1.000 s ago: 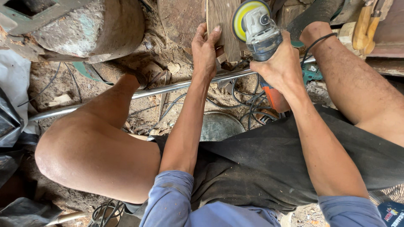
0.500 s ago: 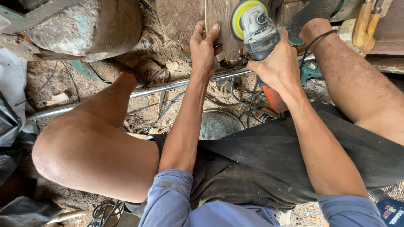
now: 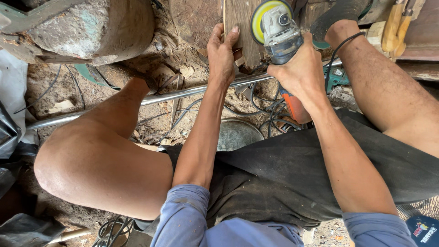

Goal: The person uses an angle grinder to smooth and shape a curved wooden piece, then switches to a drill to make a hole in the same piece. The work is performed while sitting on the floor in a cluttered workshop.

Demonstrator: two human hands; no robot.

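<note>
- While we look straight down past our knees, our left hand point(image 3: 222, 54) is closed on the lower edge of a flat, upright brown wooden board point(image 3: 238, 23) at twelve o'clock, thumb on the near face and fingers wrapped over the left edge.
- Our right hand point(image 3: 299, 68) is clamped around the body of a grey angle grinder with a yellow-rimmed sanding disc point(image 3: 273, 25), just to the three o'clock side of the left hand.
- We see the disc lying against the face of the wooden board, at its right edge; the grinder's orange rear end point(image 3: 296, 107) sticks out below the wrist toward six o'clock.
- A long shiny metal pipe point(image 3: 173, 95) runs across the dirt floor from nine o'clock up toward two o'clock, passing under both forearms.
- We see a large rough grey concrete cylinder point(image 3: 98, 27) at eleven o'clock, well apart from the hands.
- A round grey metal lid point(image 3: 238, 133) lies on the ground at the centre, between our forearms, with black cables point(image 3: 270, 112) tangled just beside it.
- Pale wooden tool handles point(image 3: 397, 23) lean at one o'clock, beyond our right leg.
- Our black shorts point(image 3: 283, 178) and blue sleeves point(image 3: 183, 219) fill the six o'clock edge.
</note>
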